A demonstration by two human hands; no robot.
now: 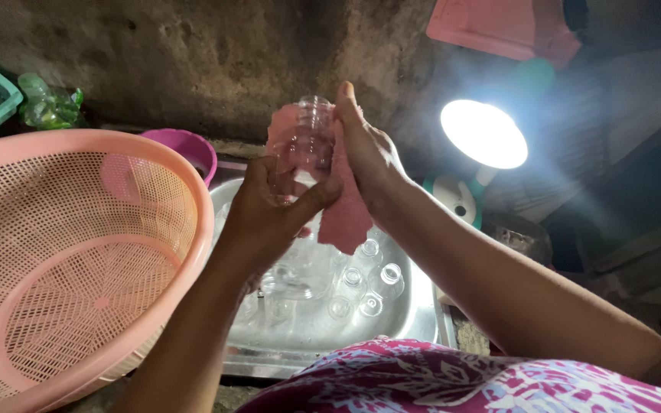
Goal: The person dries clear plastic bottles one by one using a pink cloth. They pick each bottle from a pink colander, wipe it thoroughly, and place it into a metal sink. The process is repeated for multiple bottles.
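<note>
Both hands meet: left hand (269,210) grips clear bottle (305,138), right hand (369,153) presses pink cloth (342,214) against it.

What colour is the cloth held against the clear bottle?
Pink; the cloth shows best in the head view, pressed by the right hand.

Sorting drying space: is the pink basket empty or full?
Empty: the pink basket shows bare mesh all over its inside, nothing lying in it.

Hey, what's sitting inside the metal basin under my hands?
Several clear plastic bottles lie in the metal basin, seemingly in water. The left hand and held bottle cover its far-left part, so that stays unseen.
</note>
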